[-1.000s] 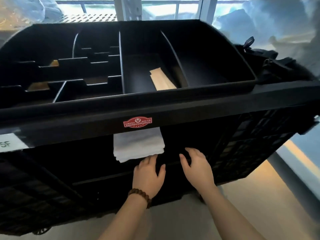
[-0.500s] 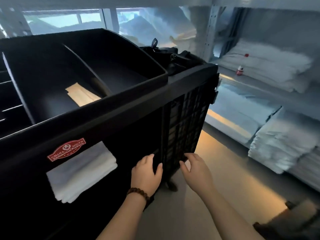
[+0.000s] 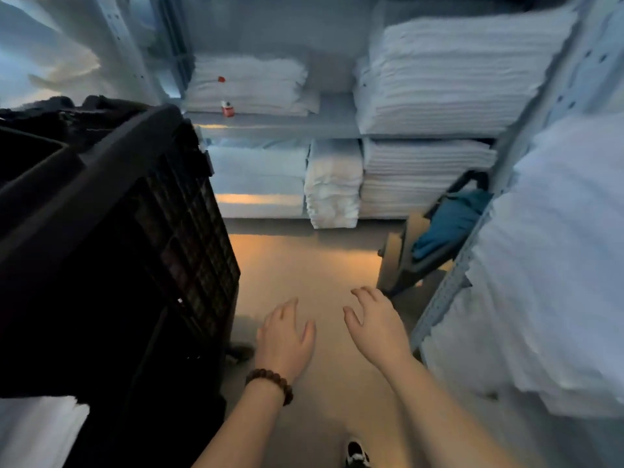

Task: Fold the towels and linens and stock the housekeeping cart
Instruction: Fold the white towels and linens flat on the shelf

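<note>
The black housekeeping cart (image 3: 111, 251) fills the left side, its latticed end panel facing the aisle. A folded white towel (image 3: 33, 430) shows at the bottom left, in the cart's lower shelf. My left hand (image 3: 285, 336), with a bead bracelet on the wrist, hovers over the floor just right of the cart, fingers apart and empty. My right hand (image 3: 376, 322) hovers beside it, open and empty too. Stacks of folded white towels (image 3: 439, 76) and linens (image 3: 332, 184) lie on shelves ahead.
A metal shelf rack (image 3: 449, 292) with a big pile of white linen (image 3: 547, 258) stands close on the right. A blue bag on a small trolley (image 3: 449, 221) leans by the rack. A small red bottle (image 3: 228, 108) stands on the far shelf. Bare floor runs between cart and shelves.
My view has swung right, from the cart's front to the shelves. Both hands have left the cart's shelf edge and now hang open over the floor.
</note>
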Demonstrator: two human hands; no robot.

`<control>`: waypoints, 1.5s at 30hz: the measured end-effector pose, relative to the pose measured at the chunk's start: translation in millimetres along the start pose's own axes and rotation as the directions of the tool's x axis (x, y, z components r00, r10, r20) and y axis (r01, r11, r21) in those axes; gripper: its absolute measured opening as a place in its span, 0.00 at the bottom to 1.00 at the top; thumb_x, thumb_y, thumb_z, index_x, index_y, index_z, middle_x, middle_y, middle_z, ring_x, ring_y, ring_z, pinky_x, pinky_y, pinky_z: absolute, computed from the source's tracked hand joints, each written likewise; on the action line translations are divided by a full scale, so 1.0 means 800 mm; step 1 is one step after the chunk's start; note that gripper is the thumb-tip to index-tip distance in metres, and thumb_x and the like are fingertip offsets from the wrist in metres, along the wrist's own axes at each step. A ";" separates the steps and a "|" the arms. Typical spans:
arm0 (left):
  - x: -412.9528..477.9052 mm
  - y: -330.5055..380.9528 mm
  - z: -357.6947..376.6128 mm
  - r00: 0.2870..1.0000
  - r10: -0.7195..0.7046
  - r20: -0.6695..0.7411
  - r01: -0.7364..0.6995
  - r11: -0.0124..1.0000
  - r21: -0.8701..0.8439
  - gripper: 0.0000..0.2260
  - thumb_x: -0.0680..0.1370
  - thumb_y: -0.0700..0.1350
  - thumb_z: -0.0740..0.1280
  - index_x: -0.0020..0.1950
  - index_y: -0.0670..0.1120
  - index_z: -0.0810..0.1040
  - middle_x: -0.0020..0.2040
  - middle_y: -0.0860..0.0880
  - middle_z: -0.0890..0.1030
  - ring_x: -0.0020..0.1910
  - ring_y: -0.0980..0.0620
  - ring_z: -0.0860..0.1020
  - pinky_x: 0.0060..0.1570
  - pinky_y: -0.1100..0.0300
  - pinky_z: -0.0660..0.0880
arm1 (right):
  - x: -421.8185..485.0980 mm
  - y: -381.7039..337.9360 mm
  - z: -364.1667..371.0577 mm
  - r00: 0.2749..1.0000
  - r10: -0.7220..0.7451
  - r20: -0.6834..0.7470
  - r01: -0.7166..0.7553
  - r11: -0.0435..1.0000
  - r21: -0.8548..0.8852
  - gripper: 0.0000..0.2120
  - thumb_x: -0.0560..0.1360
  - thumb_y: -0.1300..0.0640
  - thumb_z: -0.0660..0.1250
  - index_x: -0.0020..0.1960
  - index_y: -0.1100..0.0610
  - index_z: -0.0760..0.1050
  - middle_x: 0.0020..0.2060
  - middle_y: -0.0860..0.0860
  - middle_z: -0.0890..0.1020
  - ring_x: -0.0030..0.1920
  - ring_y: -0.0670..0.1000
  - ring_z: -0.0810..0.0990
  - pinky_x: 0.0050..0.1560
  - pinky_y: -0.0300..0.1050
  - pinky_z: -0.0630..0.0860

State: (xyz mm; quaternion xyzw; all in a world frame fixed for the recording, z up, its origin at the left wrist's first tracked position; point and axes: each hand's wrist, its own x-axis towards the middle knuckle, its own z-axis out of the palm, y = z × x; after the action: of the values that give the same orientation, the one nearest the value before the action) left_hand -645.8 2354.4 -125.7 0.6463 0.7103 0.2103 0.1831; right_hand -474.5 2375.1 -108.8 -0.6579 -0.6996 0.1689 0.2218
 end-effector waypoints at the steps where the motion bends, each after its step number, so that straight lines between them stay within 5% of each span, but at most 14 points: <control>1: -0.005 0.018 0.013 0.998 0.042 0.040 -0.042 0.999 -0.012 0.25 0.80 0.56 0.58 0.75 0.49 0.63 0.72 0.50 0.68 0.70 0.51 0.66 0.70 0.52 0.63 | -0.015 0.020 -0.013 0.998 0.055 -0.030 -0.055 0.998 -0.013 0.21 0.78 0.50 0.61 0.69 0.56 0.70 0.68 0.51 0.71 0.66 0.52 0.70 0.65 0.47 0.67; 9: -0.059 0.171 0.100 0.882 0.384 0.274 -0.380 0.922 -0.070 0.24 0.80 0.56 0.58 0.75 0.49 0.63 0.71 0.50 0.69 0.69 0.49 0.67 0.69 0.51 0.64 | -0.153 0.141 -0.107 0.873 0.412 -0.260 -0.412 0.909 0.057 0.18 0.76 0.53 0.64 0.64 0.58 0.74 0.61 0.54 0.76 0.62 0.55 0.73 0.60 0.45 0.67; 19: -0.221 0.350 0.184 0.582 0.718 0.381 -0.706 0.679 -0.202 0.25 0.80 0.57 0.58 0.74 0.47 0.64 0.70 0.48 0.71 0.68 0.49 0.68 0.66 0.52 0.66 | -0.360 0.253 -0.214 0.586 0.705 -0.400 -0.714 0.683 0.157 0.19 0.78 0.51 0.62 0.66 0.58 0.71 0.65 0.55 0.72 0.65 0.57 0.71 0.63 0.49 0.68; 31: -0.423 0.459 0.277 0.290 0.800 0.525 -0.814 0.495 -0.305 0.27 0.81 0.60 0.53 0.78 0.51 0.56 0.76 0.51 0.62 0.74 0.50 0.60 0.71 0.54 0.59 | -0.600 0.312 -0.275 0.304 0.800 -0.517 -0.841 0.480 0.249 0.20 0.79 0.52 0.62 0.69 0.56 0.70 0.68 0.51 0.71 0.65 0.53 0.72 0.64 0.48 0.68; 40: -0.459 0.518 0.309 0.079 0.896 0.438 -0.870 0.276 -0.408 0.26 0.80 0.58 0.57 0.75 0.48 0.63 0.72 0.49 0.68 0.70 0.48 0.65 0.67 0.54 0.64 | -0.652 0.349 -0.294 0.175 0.788 -0.590 -0.867 0.407 0.287 0.20 0.78 0.54 0.64 0.68 0.57 0.71 0.66 0.53 0.72 0.66 0.54 0.70 0.64 0.50 0.68; 45: -0.465 0.593 0.353 -0.036 0.898 0.439 -0.913 0.149 -0.380 0.32 0.78 0.62 0.58 0.77 0.49 0.56 0.76 0.48 0.62 0.72 0.46 0.62 0.68 0.48 0.63 | -0.673 0.408 -0.340 0.133 0.764 -0.632 -0.939 0.300 0.165 0.25 0.77 0.49 0.64 0.72 0.53 0.66 0.72 0.53 0.65 0.71 0.55 0.63 0.68 0.48 0.64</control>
State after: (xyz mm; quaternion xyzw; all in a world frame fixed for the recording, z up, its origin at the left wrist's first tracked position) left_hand -60.1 2037.7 -114.6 0.9781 0.0184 0.0597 0.1984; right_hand -34.2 1849.1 -99.1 -0.9739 -0.0913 -0.0540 0.2007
